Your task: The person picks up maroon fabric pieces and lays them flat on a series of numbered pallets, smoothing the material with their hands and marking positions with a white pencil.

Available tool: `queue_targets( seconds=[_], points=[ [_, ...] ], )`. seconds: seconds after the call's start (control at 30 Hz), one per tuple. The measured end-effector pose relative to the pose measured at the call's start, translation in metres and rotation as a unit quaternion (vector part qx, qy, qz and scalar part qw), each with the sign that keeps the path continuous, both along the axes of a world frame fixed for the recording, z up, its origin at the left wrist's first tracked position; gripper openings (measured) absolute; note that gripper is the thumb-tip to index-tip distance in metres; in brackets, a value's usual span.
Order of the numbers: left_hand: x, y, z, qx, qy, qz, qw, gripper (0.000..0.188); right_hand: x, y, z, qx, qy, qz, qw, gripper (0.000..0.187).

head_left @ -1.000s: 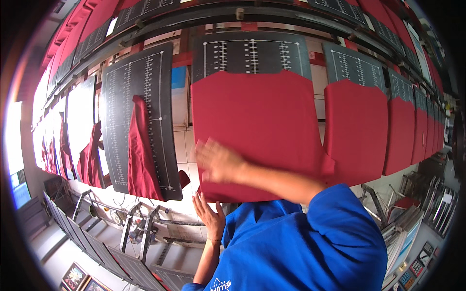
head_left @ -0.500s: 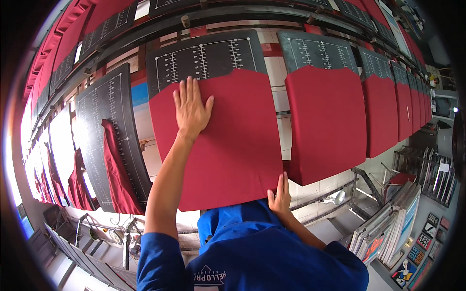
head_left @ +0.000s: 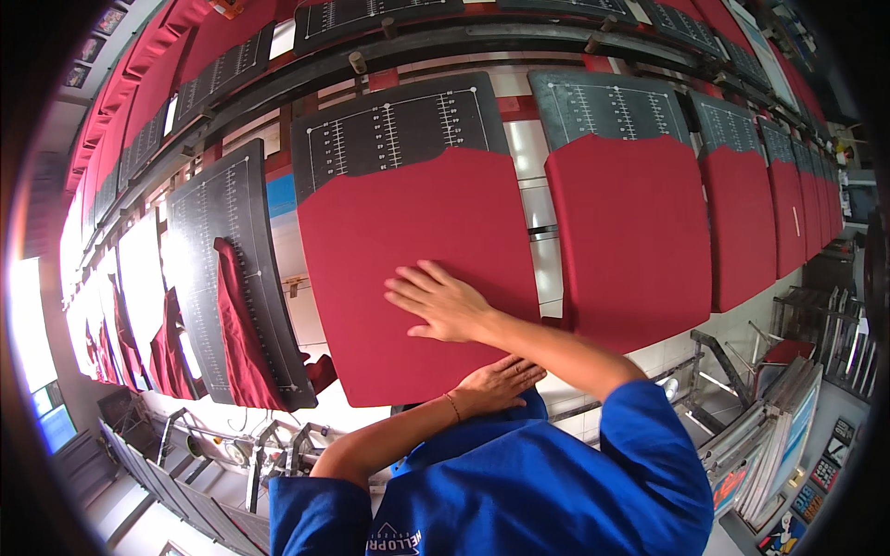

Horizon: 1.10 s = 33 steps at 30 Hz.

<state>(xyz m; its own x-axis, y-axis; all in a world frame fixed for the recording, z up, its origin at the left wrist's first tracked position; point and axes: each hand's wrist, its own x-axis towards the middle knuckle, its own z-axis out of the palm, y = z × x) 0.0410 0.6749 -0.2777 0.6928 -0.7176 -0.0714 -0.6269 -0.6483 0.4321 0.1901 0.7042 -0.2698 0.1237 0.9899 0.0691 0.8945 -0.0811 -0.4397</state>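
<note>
A dark red shirt panel (head_left: 408, 232) with a dipped neckline edge lies smooth over a black printing board (head_left: 352, 120) that carries white ruler marks. My right hand (head_left: 440, 304) rests flat on the middle of the panel, its fingers apart and pointing left. Lower down, at the panel's near right corner, my left hand (head_left: 501, 383) lies with fingers stretched out to the right, partly beneath my right forearm. Neither hand holds anything.
More boards covered in red panels (head_left: 640, 241) run in a row to the right. At left, a bare black board (head_left: 199, 204) has a folded red cloth (head_left: 243, 343) hanging along it. A metal rail (head_left: 426, 56) passes behind; stacked frames (head_left: 760, 445) stand at lower right.
My right hand has moved from the near right corner up onto the panel's middle. My left hand has come down from the panel's upper left to its near right corner.
</note>
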Motion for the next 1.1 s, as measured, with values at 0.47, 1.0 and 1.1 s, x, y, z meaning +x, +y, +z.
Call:
queue_targets(
  seconds=[0.47,1.0,1.1],
  points=[
    [0.115,0.301,-0.013,0.157,-0.15,0.603,0.768,0.072,0.028,-0.028,0.014,-0.028,-0.099,-0.4,0.911,0.07],
    [-0.25,0.243,0.03,-0.275,0.248,0.14,0.918,0.056,-0.264,0.03,-0.018,-0.084,-0.163,-0.489,0.853,0.073],
    [-0.328,0.322,0.014,-0.274,0.309,0.364,0.835,0.041,-0.34,0.118,-0.004,-0.009,-0.05,-0.344,0.938,0.073]
  ],
)
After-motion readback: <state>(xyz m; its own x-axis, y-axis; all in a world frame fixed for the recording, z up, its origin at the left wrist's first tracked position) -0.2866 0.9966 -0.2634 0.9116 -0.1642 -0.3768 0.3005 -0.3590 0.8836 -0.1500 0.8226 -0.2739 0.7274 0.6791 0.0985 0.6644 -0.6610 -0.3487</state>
